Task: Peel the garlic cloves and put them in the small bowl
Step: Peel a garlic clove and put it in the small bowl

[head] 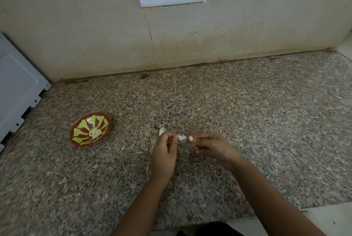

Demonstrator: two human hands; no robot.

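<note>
Garlic like this is tiny, light and hard, and a bare one gets a bit slippery. The small pale garlic clove (191, 138) is pinched at the fingertips of the right hand (211, 146), up over the speckled granite counter (247, 121). The left hand (164, 152) pinches the thin white papery skin (182, 138) just beside the clove, at its 9 o'clock. That skin looks dry and floppy, and I think it tears easily. I think the clove is best held by its fat sides, gently but firmly, so it does not pop out.

The small red-brown bowl with yellow-green petals (91, 130) sits well apart, at 9 o'clock from the hands, with peeled cloves (94, 132) piled in its middle — too blurry to count. A small white scrap (162, 131) peeks out at 12 o'clock from the left hand; it could be peel or another clove. I cannot tell if the skin and the clove touch — the spot is too small.
</note>
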